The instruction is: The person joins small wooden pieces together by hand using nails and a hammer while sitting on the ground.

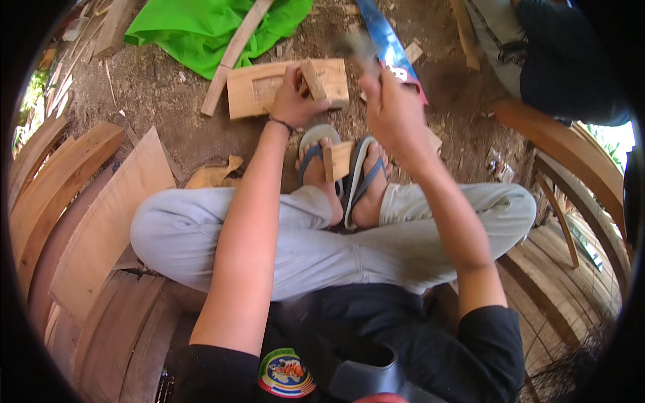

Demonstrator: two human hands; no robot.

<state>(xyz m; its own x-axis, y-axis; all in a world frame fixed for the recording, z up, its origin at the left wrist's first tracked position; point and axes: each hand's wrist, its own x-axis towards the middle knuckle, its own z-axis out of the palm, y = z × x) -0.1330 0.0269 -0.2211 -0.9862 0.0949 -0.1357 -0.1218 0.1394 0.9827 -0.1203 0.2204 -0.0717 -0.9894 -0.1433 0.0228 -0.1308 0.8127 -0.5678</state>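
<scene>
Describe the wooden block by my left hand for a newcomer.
Find the green cloth at the top. Below it, by the left hand, lies a thick wooden block. Unlike the slim strip beside it, its face shows a rectangular outline.

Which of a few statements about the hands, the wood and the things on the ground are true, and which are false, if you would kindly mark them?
1. The left hand holds a small wooden piece at the larger wooden block. True.
2. The right hand grips a blurred, hammer-like tool. True.
3. The cloth on the ground is red. False: the cloth is bright green.
4. The blue blade lies to the left of the wooden block. False: the blue blade lies to its right, farther from the person.
5. The person wears flip-flops. True.
</scene>
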